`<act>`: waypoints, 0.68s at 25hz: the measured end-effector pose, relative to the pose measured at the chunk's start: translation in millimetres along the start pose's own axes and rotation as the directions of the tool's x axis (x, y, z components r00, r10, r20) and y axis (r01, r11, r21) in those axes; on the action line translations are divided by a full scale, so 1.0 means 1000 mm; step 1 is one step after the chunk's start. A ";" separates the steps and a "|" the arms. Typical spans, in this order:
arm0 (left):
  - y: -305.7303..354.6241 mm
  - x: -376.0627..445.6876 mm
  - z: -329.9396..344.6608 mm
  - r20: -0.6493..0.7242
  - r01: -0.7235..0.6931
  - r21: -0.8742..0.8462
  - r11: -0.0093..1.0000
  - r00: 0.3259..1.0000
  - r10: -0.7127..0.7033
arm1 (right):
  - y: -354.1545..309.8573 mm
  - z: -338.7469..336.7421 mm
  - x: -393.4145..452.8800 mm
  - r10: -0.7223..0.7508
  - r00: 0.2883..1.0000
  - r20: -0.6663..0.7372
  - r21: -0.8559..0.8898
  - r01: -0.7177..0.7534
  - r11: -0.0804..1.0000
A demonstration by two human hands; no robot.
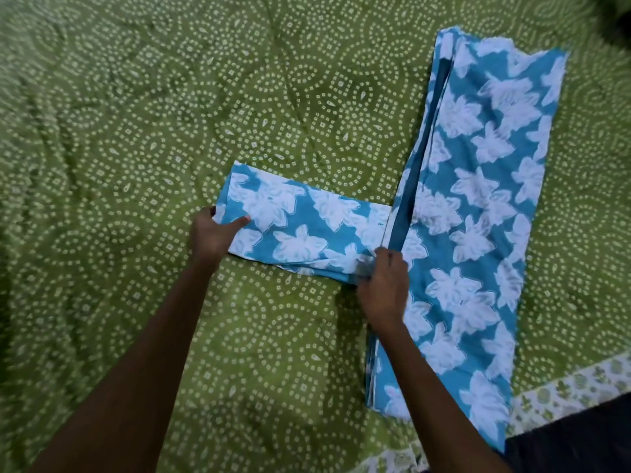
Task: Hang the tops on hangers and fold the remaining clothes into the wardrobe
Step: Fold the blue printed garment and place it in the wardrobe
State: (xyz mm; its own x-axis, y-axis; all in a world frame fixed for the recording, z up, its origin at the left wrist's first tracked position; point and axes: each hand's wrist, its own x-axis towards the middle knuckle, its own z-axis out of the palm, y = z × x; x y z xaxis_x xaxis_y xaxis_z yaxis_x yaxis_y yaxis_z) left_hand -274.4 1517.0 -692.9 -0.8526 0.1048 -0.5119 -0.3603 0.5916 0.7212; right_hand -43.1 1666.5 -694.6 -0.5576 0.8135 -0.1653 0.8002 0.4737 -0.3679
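A blue garment (478,206) with a white flower print lies on a green bedsheet (136,131) that has a pattern of white dots. The long folded part of the garment runs from the far right side down to the near right side. One narrower part sticks out to the left from its middle.

The left hand (213,233) grips the far end of this side part. The thumb lies on top of the cloth and the other fingers are curled under the edge. The right hand (384,285) pinches the cloth where the side part meets the long part, with curled fingers. Both arms are bare. At the near right corner the bedsheet has a white border (563,390) with green prints, and beside it there is a dark cloth (580,438).
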 end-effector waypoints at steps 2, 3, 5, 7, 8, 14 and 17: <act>0.007 0.007 -0.001 0.042 -0.056 0.106 0.993 0.998 0.052 | 0.029 -0.001 0.001 -0.064 0.998 -0.011 0.088 0.065 0.994; 0.010 0.008 0.000 0.013 -0.101 0.161 0.982 0.995 0.101 | 0.035 0.002 -0.002 -0.167 0.986 -0.027 0.106 0.168 0.980; 0.007 0.011 0.003 -0.086 -0.172 0.241 0.955 0.976 0.198 | 0.041 0.010 -0.013 -0.362 0.932 0.004 0.089 0.360 0.929; -0.001 0.014 0.004 -0.114 -0.172 0.255 0.951 0.972 0.206 | 0.040 0.014 -0.025 -0.391 0.911 0.130 0.110 0.378 0.919; -0.005 0.016 0.004 -0.127 -0.151 0.248 0.957 0.974 0.186 | 0.039 0.012 -0.026 -0.367 0.915 0.168 0.132 0.348 0.928; 0.033 -0.015 0.026 -0.219 -0.083 -0.145 0.986 0.975 0.050 | 0.035 0.001 -0.023 -0.301 0.867 0.397 0.153 0.260 0.953; 0.084 -0.091 0.067 -0.052 -0.184 -0.261 0.948 0.983 0.176 | 0.019 -0.023 -0.017 -0.150 0.906 0.396 0.524 -0.089 0.847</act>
State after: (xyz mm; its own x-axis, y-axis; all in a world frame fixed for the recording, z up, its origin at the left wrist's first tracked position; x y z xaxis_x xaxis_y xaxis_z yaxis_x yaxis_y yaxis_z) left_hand -201.3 1610.7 -617.5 -0.9214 0.1657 -0.3516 -0.2834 0.3328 0.8994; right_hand -13.2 1670.0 -677.9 -0.7128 0.5320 -0.4570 0.6113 0.1519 -0.7767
